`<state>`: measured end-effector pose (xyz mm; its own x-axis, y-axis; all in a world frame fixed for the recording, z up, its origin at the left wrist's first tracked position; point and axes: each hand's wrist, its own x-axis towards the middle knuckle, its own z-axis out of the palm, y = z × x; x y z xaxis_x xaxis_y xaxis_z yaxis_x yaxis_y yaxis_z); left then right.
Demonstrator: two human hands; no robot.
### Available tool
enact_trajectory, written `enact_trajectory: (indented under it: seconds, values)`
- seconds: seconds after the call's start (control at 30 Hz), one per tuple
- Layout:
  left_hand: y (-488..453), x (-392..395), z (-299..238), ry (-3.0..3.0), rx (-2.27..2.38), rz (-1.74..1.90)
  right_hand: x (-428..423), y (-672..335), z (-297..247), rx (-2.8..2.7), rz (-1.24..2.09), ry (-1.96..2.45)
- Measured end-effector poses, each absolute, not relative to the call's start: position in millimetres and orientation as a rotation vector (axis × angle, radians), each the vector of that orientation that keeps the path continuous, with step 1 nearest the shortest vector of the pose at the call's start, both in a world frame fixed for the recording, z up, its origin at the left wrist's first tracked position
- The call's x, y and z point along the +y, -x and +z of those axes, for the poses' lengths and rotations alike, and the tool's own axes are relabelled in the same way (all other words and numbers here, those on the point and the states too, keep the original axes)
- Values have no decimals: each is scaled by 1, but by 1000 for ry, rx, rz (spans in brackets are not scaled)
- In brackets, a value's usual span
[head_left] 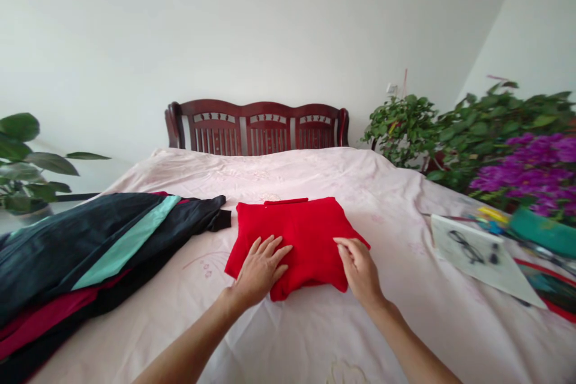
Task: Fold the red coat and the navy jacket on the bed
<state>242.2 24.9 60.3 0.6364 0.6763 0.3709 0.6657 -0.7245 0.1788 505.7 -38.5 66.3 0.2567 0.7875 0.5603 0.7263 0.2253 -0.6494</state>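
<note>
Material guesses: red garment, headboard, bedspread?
Red garment: matte, soft fabric, likely knit or fleece; rounded folds and no shine, fibre unclear.
Headboard: probably wood, dark red-brown, glossy varnish or lacquer by look; shaped rails, slats and highlights suggest it.
Bedspread: thin cloth, maybe cotton or a blend, with low sheen; soft wrinkles and faint floral pattern show.

Both hands (pixel 260 269) at a red garment (pixel 310 234), pale bedsheet (pixel 405 276), dark clothes (pixel 67 237), wooden headboard (pixel 269 110)

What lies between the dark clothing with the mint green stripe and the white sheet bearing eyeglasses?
The head view shows a folded red cloth garment on pale pink bedding, plus left hand and right hand.
</note>
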Motion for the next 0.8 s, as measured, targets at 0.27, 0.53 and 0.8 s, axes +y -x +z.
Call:
enact_trajectory:
  seconds: [0.27, 0.53, 0.8]
  values:
    - [-211, 14, 52, -2484, 1603, 909, -122, -471, 19, -427, 1271, 1231]
    - [-197, 36, 66, -1291, 1433, 965, -49, -436, 32, -474, 1304, 1114]
    - [-222, 16, 69, -1000, 1226, 928, -14, -434, 59, -290, 1240, 1068]
